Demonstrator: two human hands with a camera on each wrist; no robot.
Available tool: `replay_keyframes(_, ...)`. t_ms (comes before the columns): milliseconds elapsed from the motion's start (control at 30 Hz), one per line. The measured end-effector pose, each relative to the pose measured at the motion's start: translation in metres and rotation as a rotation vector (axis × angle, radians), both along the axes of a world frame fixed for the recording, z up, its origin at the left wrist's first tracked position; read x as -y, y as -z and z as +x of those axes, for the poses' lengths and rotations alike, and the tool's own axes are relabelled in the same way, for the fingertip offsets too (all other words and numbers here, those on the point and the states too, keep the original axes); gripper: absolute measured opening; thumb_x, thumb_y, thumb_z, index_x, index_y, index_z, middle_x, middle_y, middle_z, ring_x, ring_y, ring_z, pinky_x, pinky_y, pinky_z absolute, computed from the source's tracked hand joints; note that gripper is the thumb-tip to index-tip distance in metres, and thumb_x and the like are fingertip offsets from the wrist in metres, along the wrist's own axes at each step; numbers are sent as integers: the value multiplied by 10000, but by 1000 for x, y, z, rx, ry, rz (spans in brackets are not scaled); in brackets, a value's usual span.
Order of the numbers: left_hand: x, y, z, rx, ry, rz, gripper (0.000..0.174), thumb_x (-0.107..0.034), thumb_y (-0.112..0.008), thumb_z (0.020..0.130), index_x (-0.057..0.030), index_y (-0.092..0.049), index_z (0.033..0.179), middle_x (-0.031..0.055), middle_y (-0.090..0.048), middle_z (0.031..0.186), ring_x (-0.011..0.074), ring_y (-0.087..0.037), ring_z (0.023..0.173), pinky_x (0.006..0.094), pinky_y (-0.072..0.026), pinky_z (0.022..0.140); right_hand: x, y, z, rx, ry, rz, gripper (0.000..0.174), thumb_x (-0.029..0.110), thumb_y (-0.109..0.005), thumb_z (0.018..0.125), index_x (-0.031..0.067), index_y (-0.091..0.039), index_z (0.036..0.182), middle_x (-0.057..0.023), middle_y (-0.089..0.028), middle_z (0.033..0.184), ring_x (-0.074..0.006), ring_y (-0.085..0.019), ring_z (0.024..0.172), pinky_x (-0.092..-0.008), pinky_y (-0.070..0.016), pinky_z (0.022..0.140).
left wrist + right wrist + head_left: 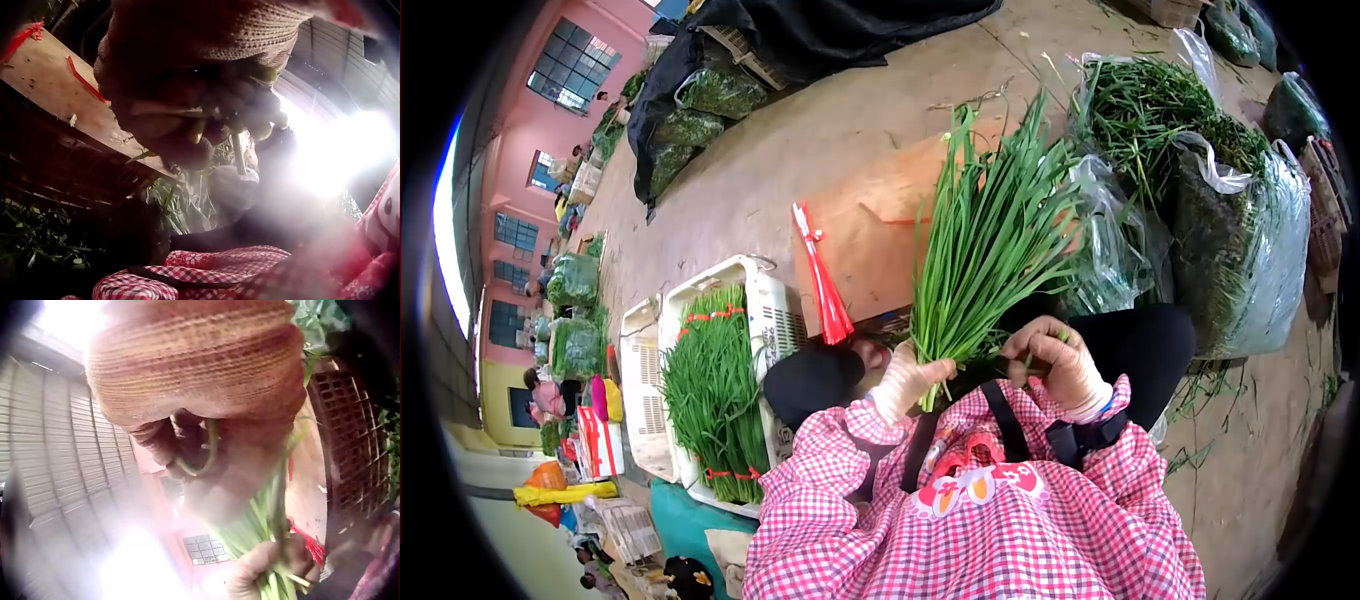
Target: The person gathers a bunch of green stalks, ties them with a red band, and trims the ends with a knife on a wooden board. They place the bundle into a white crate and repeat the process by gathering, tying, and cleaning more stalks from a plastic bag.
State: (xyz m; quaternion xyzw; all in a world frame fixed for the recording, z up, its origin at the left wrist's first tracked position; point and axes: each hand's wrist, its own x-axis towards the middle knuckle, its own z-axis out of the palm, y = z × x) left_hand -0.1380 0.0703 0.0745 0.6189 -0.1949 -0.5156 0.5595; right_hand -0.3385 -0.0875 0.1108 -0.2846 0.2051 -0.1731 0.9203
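Head view: your left hand (912, 382) grips the green bunch (990, 250) at its near end; your right hand (1055, 362) pinches a bent stem (214, 447). Slackening the left could splay the bunch.

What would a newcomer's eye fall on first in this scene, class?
Probably the big fan of green leaves rising from the left hand, mid-picture. Next, the bright red strips on the brown board, then the white crate further left, packed with tied greens.

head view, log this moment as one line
left hand: grips green bunch by its stalks | right hand: fingers curled round thin stalk | white crate: holds red-banded greens
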Motion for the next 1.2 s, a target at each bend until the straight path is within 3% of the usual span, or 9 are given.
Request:
replay_keyframes(167, -1, 1, -6, -26, -21, -22, 312, -8, -697, 784, 14, -646, 1091, 46, -682, 929, 120, -617, 775, 273, -518, 713, -1, -31, 12, -274, -88, -284, 205, 125, -594, 899, 26, -614, 1078, -24, -599, 719, -79, -519, 572, -204, -406, 512)
replay_keyframes(300, 0, -7, -15, 84, -11, 15, 365, 5, -688, 769, 32, -636, 1129, 69, -694, 1003, 140, -644, 851, 282, -515, 790, -15, -35, 39, -341, 40, -409, 233, 114, -662, 861, 25, -659, 1077, 36, -570, 738, -36, -476, 620, -191, -383, 549)
replay_keyframes(333, -3, 3, -11, 133, 41, 66, 407, 15, -704, 779, -23, -636, 1178, 28, -685, 1058, 130, -631, 918, 276, -509, 792, -18, -36, 45, -313, 99, -380, 231, 105, -684, 847, 22, -670, 1062, 46, -570, 759, -29, -464, 641, -187, -383, 576)
replay_keyframes(567, -6, 15, -19, 253, 32, 57, 367, 0, -732, 774, -20, -642, 1130, 57, -708, 1047, 144, -655, 951, 299, -521, 842, -24, -22, 69, -340, 134, -466, 305, 161, -730, 810, 11, -657, 1065, -28, -653, 823, -94, -584, 741, -249, -501, 680)
replay_keyframes(767, -12, 31, -19, 276, 35, 31, 323, -22, -749, 777, -19, -636, 1079, 36, -706, 976, 150, -658, 902, 303, -526, 802, -32, -18, 69, -390, 35, -458, 157, 160, -696, 818, 18, -678, 884, 23, -603, 717, -57, -528, 648, -225, -433, 579)
replay_keyframes(867, -10, 7, -22, 92, 11, 102, 325, -29, -742, 799, -31, -623, 1101, 19, -685, 896, 107, -639, 769, 259, -513, 640, -33, -38, 56, -243, -29, -274, 137, 161, -695, 831, 37, -683, 888, 35, -596, 723, -47, -510, 640, -219, -417, 572)
replay_keyframes(933, -12, 7, -21, 11, -34, 54, 302, -60, -762, 805, -34, -632, 1076, 9, -668, 824, 67, -599, 643, 223, -456, 515, -39, -20, 51, -256, -71, -439, 124, 135, -694, 839, 30, -677, 903, 9, -635, 783, -62, -565, 708, -224, -471, 639)
replay_keyframes(1133, -12, 16, -13, 47, -22, -63, 246, -36, -707, 813, -30, -650, 1053, 4, -648, 750, 80, -575, 578, 236, -470, 497, -12, -29, 17, -181, -221, -933, 265, 100, -653, 907, 16, -647, 1159, -79, -707, 961, -96, -639, 845, -265, -522, 764)
replay_keyframes(1200, -14, 23, -10, 135, -22, 5, 295, -18, -696, 803, -32, -647, 1093, 15, -667, 797, 87, -591, 607, 240, -486, 527, 2, -37, 11, -151, -53, -988, 226, 96, -624, 911, 29, -658, 1124, -63, -696, 879, -96, -637, 783, -256, -517, 711)
